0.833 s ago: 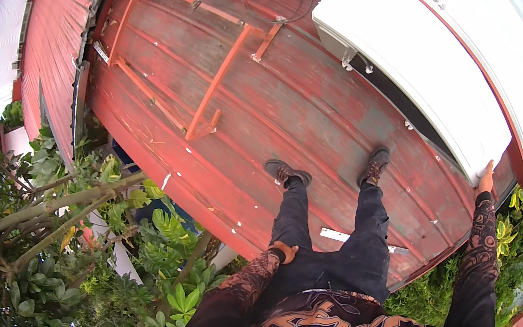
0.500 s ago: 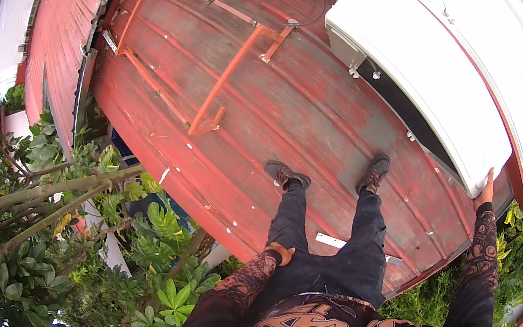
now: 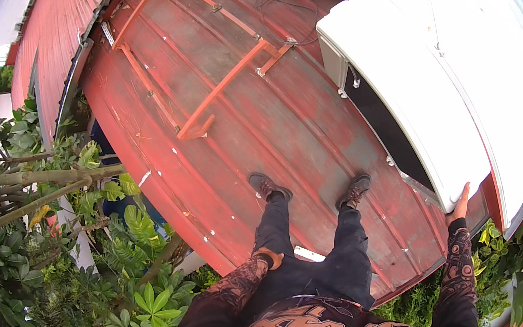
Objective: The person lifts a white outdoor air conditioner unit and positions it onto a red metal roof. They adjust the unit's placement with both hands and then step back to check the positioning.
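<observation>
My right hand [image 3: 458, 202] grips the lower corner of a long white metal housing [image 3: 407, 94], its fingers laid along the outer face. The housing has a dark opening along its inner side and small white fittings beside it. My left hand [image 3: 267, 257] rests on my left thigh near the hip, thumb apart, holding nothing visible. My shoes stand apart on a weathered red ribbed metal roof [image 3: 277, 134].
An orange metal frame [image 3: 223, 86] lies ahead, with loose cables [image 3: 285, 7] beyond it. A white roof section [image 3: 511, 72] borders the right. Leafy branches [image 3: 27, 178] crowd the roof's left edge, near another red roof [image 3: 54, 45].
The view has turned slightly, so my feet and the white housing appear further left. My right hand stays on the housing's corner and my left on my thigh.
</observation>
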The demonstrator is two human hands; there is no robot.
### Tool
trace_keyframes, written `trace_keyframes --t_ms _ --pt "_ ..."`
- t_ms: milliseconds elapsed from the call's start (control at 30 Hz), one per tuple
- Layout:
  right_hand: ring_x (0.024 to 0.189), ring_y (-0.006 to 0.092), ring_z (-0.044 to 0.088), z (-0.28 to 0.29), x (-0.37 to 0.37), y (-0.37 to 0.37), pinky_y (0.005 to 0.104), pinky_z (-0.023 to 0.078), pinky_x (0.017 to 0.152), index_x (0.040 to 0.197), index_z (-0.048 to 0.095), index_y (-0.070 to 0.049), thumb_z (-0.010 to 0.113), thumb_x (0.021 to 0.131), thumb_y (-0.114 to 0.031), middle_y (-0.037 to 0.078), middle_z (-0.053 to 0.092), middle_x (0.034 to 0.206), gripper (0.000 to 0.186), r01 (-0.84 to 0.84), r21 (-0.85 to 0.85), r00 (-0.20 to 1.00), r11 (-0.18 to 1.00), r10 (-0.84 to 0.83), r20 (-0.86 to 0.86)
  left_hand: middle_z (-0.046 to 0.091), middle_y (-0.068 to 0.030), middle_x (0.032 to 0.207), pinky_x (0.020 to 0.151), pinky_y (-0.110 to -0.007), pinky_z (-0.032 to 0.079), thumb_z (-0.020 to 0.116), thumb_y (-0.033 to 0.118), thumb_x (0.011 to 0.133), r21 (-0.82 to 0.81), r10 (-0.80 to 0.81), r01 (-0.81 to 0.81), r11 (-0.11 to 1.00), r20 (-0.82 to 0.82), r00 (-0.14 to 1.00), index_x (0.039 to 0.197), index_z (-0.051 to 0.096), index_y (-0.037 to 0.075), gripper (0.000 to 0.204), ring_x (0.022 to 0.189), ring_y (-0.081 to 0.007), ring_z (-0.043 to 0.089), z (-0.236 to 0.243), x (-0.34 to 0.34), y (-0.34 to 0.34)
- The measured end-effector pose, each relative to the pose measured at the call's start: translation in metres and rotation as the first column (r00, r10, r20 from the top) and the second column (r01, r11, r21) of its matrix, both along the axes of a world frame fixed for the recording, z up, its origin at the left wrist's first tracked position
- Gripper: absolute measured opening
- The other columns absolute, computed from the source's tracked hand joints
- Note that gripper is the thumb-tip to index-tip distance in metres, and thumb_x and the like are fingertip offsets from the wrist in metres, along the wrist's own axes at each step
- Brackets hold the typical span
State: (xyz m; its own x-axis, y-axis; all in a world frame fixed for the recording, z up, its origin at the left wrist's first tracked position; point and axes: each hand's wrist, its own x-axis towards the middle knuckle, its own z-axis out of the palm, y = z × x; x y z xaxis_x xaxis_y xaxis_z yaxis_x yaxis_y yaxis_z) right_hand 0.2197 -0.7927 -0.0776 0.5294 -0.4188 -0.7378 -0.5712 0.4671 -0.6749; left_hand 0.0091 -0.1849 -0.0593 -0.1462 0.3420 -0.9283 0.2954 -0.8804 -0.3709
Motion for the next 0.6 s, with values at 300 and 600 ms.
trace_keyframes --t_ms 300,600 --pt "0.128 0.0248 0.048 0.022 -0.043 0.078 0.0464 0.039 0.106 0.147 0.039 -0.020 0.051 0.091 -0.069 0.004 0.048 0.143 0.075 0.155 0.254 0.988 0.955 -0.148 -0.046 0.032 -0.0230 0.156 0.115 -0.047 0.032 0.036 0.067 0.095 -0.030 0.008 -0.008 1.000 -0.012 1.000 0.150 0.027 -0.008 0.093 0.141 -0.0384 0.037 0.011 0.006 0.007" --pt "0.108 0.0221 0.061 0.035 -0.098 0.197 0.0417 0.053 0.086 0.131 0.054 -0.023 0.059 0.081 -0.076 -0.002 0.063 0.123 0.073 0.346 0.251 0.927 0.904 -0.288 -0.240 0.034 -0.0219 0.155 0.112 -0.052 0.037 0.044 0.069 0.092 0.019 0.091 -0.092 0.996 0.062 0.994 0.151 0.026 -0.004 0.096 0.138 -0.0404 0.042 0.003 -0.016 0.036"
